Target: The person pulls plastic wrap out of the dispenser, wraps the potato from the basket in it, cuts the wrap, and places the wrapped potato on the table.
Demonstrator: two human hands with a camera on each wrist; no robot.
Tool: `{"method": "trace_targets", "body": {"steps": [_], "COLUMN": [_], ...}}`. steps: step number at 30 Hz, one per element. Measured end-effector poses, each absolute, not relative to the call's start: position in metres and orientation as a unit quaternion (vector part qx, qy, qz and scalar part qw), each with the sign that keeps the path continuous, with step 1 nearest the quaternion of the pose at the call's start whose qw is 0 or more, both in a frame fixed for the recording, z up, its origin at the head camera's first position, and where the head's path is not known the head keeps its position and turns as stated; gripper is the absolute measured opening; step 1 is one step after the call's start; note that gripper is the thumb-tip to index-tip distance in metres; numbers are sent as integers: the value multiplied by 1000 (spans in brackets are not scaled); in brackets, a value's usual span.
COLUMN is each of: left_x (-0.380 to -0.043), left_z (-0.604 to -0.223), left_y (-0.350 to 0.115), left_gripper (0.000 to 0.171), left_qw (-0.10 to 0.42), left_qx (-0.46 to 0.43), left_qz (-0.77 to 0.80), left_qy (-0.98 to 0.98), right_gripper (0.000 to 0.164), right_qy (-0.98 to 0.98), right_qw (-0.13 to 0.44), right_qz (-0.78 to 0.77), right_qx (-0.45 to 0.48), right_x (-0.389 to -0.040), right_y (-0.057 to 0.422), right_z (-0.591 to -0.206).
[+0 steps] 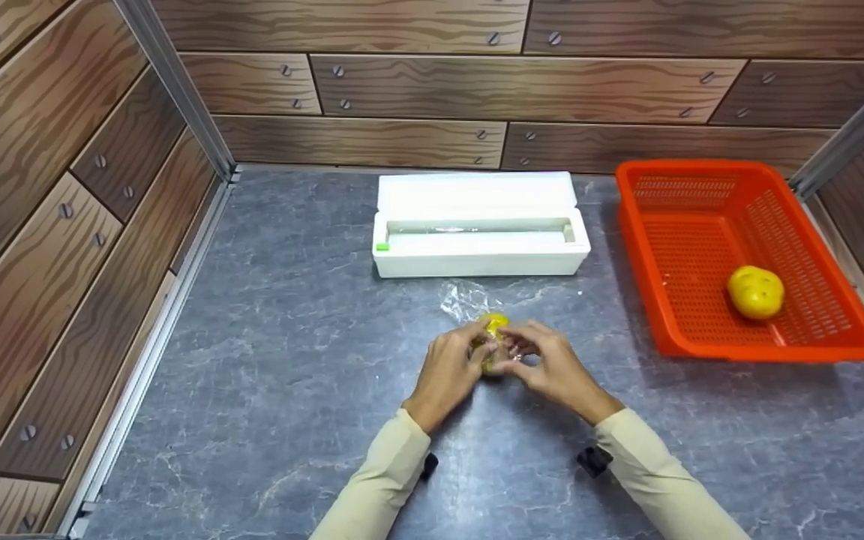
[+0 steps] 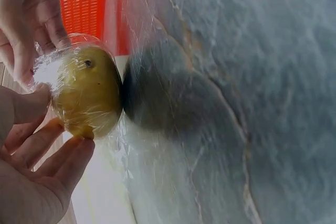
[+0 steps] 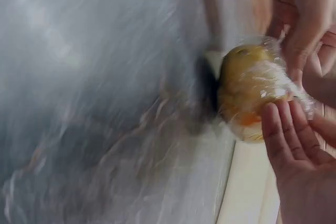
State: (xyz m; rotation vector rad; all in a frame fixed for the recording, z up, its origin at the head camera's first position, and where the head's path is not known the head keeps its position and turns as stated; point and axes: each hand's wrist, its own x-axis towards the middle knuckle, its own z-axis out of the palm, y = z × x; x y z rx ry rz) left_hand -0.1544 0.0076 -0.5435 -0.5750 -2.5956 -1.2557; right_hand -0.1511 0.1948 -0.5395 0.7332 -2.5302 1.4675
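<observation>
A lumpy yellow potato (image 2: 88, 95), dotted with small dark eyes, is covered in clear plastic wrap (image 3: 275, 85) and sits on the table between both hands. My left hand (image 1: 451, 365) curls round its left side, with the thumb on the gathered wrap and fingertips against the potato. From the right, my right hand (image 1: 552, 364) pinches the wrap, its fingers also touching the potato. Just beyond lies a loose, crumpled piece of film (image 1: 466, 300). In the head view the hands hide much of the potato, and motion blurs the right wrist view.
A white wrap dispenser box (image 1: 481, 265) stands behind the hands, its lid raised and a film roll inside. To the right is an orange-red basket (image 1: 646, 292) with another yellow potato (image 1: 756, 292) in it. Wood-patterned walls (image 1: 409, 86) border the grey marbled table (image 1: 274, 360).
</observation>
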Motion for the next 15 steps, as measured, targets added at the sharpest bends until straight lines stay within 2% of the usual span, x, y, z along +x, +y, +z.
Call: {"method": "trace_targets", "body": {"steps": [2,4,8,15], "left_x": [-155,-155,-159,-163], "left_z": [-544,-544,-545,-549], "left_y": [8,9,11,9], "left_gripper": [21,18,18,19], "left_qw": [105,105,103,114], "left_qx": [-190,-185,-170,-146], "left_qz": [-427,-430,-448,-492], "left_qy": [-878,-878,-872,-850], "right_gripper": [41,34,20,10], "right_qy": [-840,-845,-850,-856], "right_qw": [63,74,86,70], "right_qz": [474,463,463,472], "right_qx": [255,258,238,199], "right_x": [-152,-153,-155,-159], "right_y": [195,195,194,190], "right_z": [-542,-543,-543,-539]}}
